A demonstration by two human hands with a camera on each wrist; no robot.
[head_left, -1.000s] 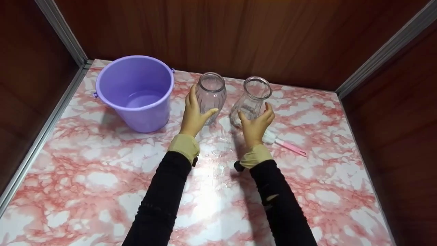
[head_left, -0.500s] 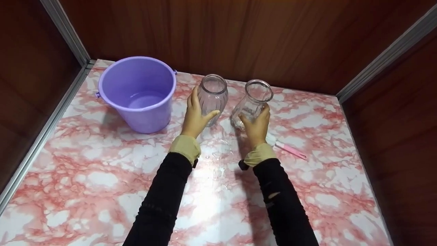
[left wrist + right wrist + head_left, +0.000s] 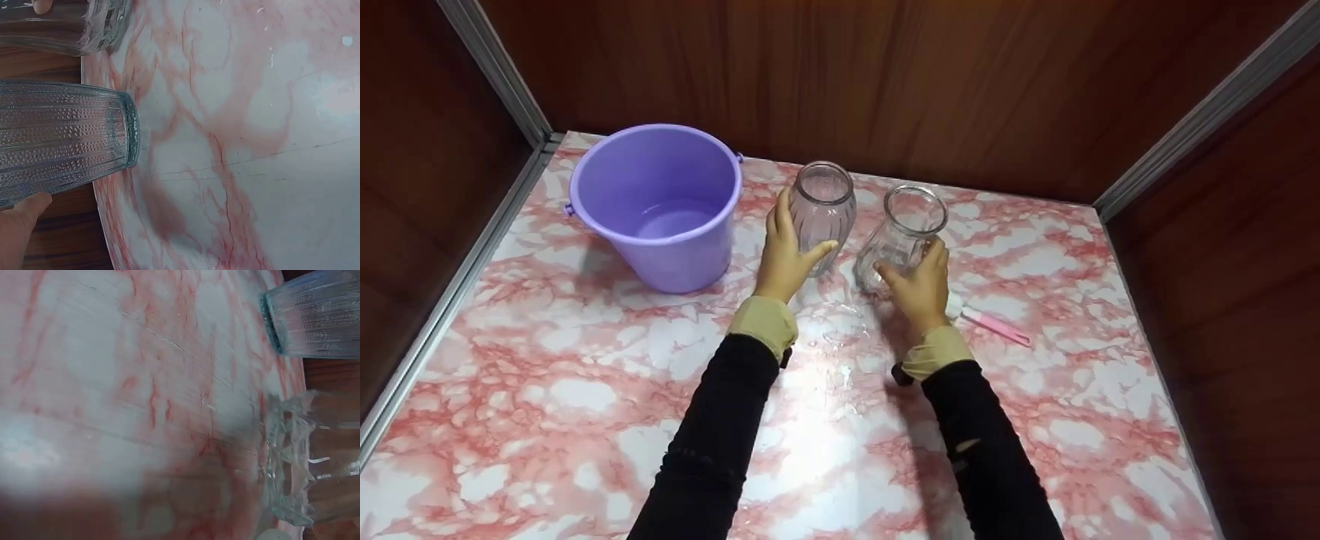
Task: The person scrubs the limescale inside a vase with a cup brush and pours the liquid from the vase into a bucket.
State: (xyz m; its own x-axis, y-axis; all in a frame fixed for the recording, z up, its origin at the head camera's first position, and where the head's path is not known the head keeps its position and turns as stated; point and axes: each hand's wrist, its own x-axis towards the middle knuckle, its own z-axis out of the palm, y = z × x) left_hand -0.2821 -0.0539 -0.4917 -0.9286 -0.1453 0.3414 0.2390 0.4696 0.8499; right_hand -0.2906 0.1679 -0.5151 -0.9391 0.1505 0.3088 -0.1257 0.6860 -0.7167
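Note:
Two clear glass vases stand side by side near the back wall in the head view. My left hand [image 3: 789, 251] holds the ribbed vase [image 3: 832, 214], fingers along its left side and thumb across its front. In the left wrist view this ribbed vase [image 3: 62, 135] shows a dotted texture, with its base at the table. My right hand [image 3: 919, 289] grips the wide-mouthed vase [image 3: 892, 244], which has a pinched neck and leans slightly. Its thumb lies on the front and its fingers go round the right side. The chunky patterned base of that vase [image 3: 289, 464] shows in the right wrist view.
A purple bucket [image 3: 682, 259] stands at the left. Behind my right hand lies a brush with a pink handle [image 3: 996, 328], its head partly hidden. Water drops wet the marbled tabletop [image 3: 825, 420]. Brown wooden panels [image 3: 847, 82] enclose the back and sides.
My right hand's fingers have closed round the wide-mouthed vase, and it has shifted slightly left and nearer. The left hand and ribbed vase stay about where they were.

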